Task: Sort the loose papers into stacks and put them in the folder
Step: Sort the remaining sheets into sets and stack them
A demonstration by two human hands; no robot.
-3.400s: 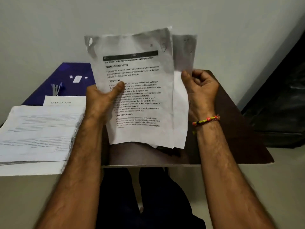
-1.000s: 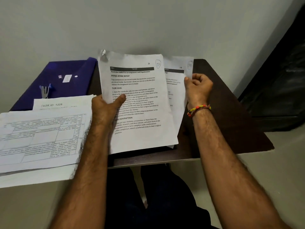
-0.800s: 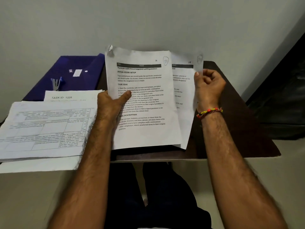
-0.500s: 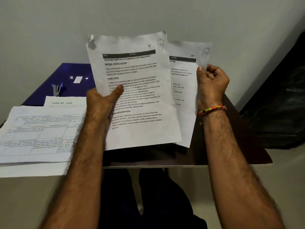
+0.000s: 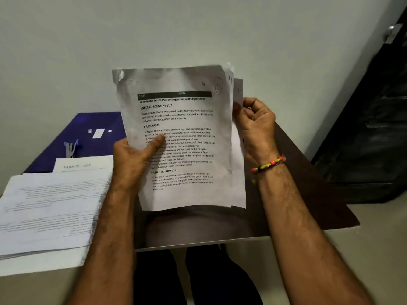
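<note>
Presently, in the head view, the person is holding a small sheaf of printed papers (image 5: 182, 137) upright above the dark surface (image 5: 308, 194). The left hand (image 5: 132, 159) is pinching the sheaf's left edge, its thumb pressing on the front page, while the right hand (image 5: 257, 126) is curling its fingers round the right edge of the rear sheets, which are peeking out behind the front one. A taller stack (image 5: 48, 208) of sorted pages is lying on the left of the surface, overhanging its near edge, and the blue folder (image 5: 88, 137) is resting beyond it against the wall.

Judging by the creased corners, these sheets are handling as light, limp and easily bent things; they are likely sliding readily over one another. Gripping at mid-height on both side edges is probably keeping them squared, whereas a corner hold is risking droop or a tear.
</note>
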